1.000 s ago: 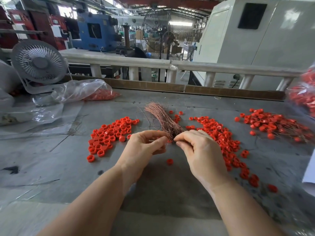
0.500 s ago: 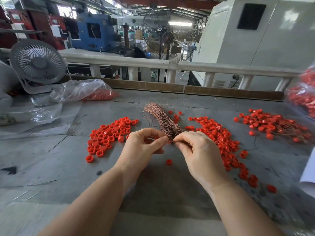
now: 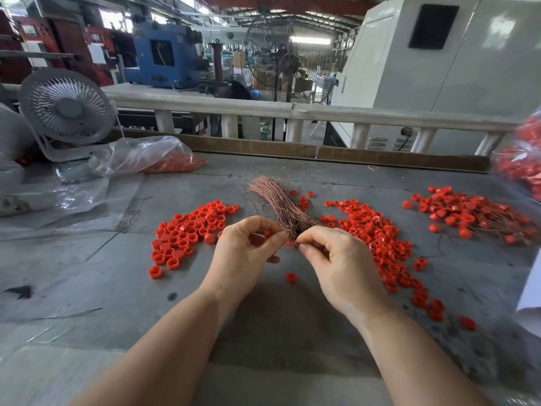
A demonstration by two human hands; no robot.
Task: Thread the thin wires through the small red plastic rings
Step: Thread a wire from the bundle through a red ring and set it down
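Note:
A bundle of thin copper wires (image 3: 278,203) lies fanned out on the grey table (image 3: 117,273), its near end at my hands. My right hand (image 3: 342,265) pinches that near end between thumb and forefinger. My left hand (image 3: 248,253) is curled right beside it, its thumb tip against the wires, and a bit of a red ring (image 3: 267,234) shows between its fingers. Loose red rings lie in a pile on the left (image 3: 190,230) and a longer pile on the right (image 3: 377,230). One single ring (image 3: 292,277) sits between my wrists.
A heap of rings with wires through them (image 3: 468,212) lies at the far right. A clear bag of red rings (image 3: 146,155) and a white desk fan (image 3: 66,109) stand at the back left. Another bag of rings (image 3: 524,165) hangs at the right edge. Stray wires lie on the left.
My left fingers have spread a little from a tight pinch, and its thumb now meets the wire ends. My right hand has hardly moved.

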